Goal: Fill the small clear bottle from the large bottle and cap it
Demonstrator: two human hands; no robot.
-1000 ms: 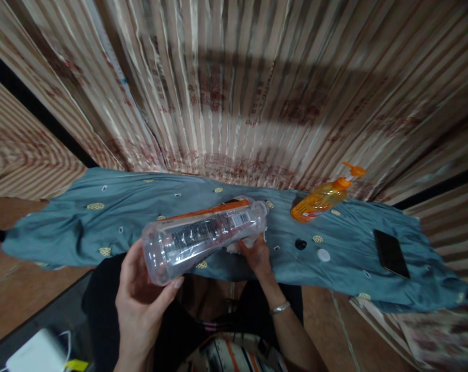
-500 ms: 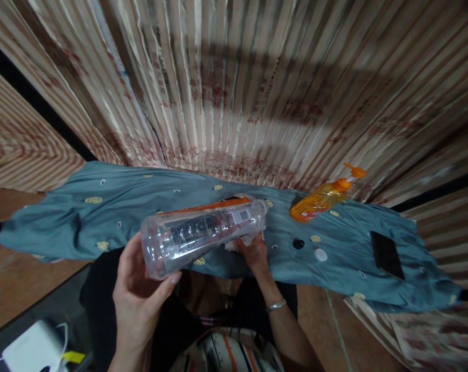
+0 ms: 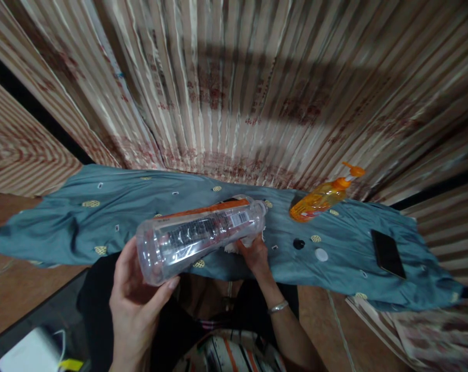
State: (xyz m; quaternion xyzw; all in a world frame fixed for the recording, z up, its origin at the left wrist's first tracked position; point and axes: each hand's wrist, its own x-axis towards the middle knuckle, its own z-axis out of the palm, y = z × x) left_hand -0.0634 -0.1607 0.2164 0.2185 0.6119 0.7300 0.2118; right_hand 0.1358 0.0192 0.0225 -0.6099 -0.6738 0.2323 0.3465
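A large clear plastic bottle [image 3: 203, 235] with an orange-edged printed label lies tilted across the view, its uncapped-looking neck up to the right. My left hand [image 3: 137, 294] is closed around its base, thumb underneath. Behind and below the neck end is my right hand [image 3: 255, 253], its fingers closed and partly hidden by the bottle. Crumpled white material, like tissue or cloth, [image 3: 232, 248] shows at those fingers. To the right, an orange pump bottle [image 3: 319, 200] stands on the teal patterned cloth [image 3: 133, 199].
Right of my right hand lie a small black piece [image 3: 298, 244] and a round white cap-like disc [image 3: 321, 254]. Farther right is a black phone [image 3: 388, 253]. A white box-shaped device [image 3: 30, 352] with a cable sits at lower left. Striped curtains [image 3: 234, 93] hang behind the cloth.
The bottle's base and my left hand have shifted slightly left and down in the view. My right hand keeps nearly the same place; both grips look unchanged.
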